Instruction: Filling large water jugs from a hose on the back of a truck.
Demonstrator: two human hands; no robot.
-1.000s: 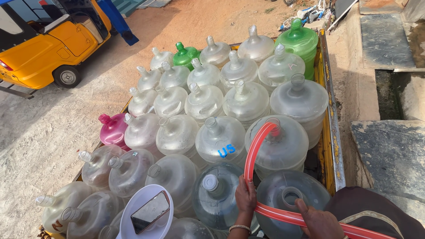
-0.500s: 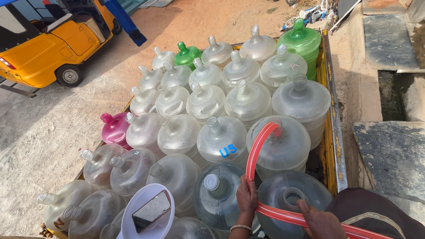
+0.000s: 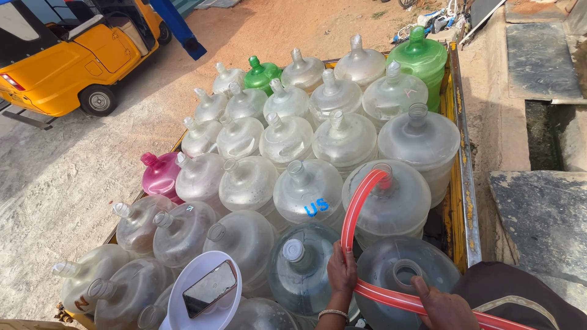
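Here, seen from above, a person's left hand is wrapped around a red hose where it rises and arches over, its far end dipping into the open neck of a large clear water jug in the second row. The right hand is closed on the same hose lower down, where it runs across the bottom of the view, just over the open mouth of the nearest jug. Just left of the hands stands a capped jug, and beside it a white bowl sits on the jug tops with a phone lying in it. Beyond, dozens of clear jugs crowd the yellow truck bed, most of them capped; a pink jug stands at the left edge, and two green ones, a small green jug and a larger green jug, stand in the far rows. Judging by the hose in one neck and the open mouths of the two jugs nearest it, including an uncapped jug just behind, the filling looks well advanced, with only a few at the near right corner left; how full any jug is cannot be told through the cloudy plastic. Past the load lie sandy ground, a yellow vehicle at upper left and stone slabs along the right.
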